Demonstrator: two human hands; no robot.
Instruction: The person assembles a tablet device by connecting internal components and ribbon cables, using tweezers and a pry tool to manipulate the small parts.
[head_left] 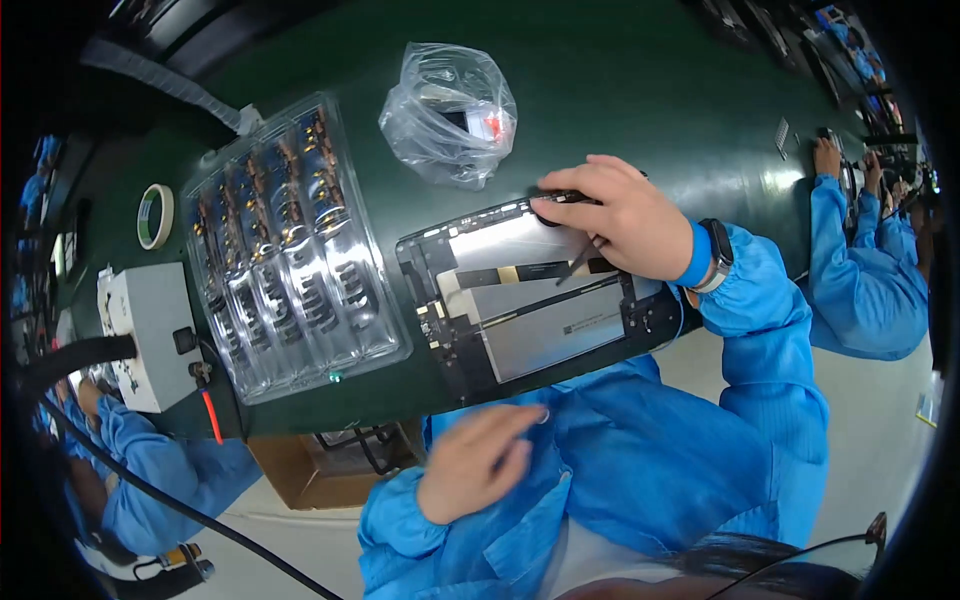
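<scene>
An opened tablet (555,345) lies tilted on the green bench near its front edge, with silver battery panels, dark ribbon cables and a black frame showing. My right hand (625,215) rests over its far right edge, fingers stretched along the rim. Thin dark tweezers (578,266) stick out from under that palm, pointing down at the tablet's middle; how the fingers grip them is hidden. My left hand (480,455) is off the bench in front of the tablet, smeared a little by motion. Its thumb and fingers are apart, and I see nothing held.
Left of the tablet lies a clear plastic tray (395,350) of small flex-cable parts. Behind stands a clear plastic bag (448,115). A tape roll (154,217) and white box (155,335) sit far left. Below the bench is a cardboard box (285,475). Co-workers (865,280) work on both sides.
</scene>
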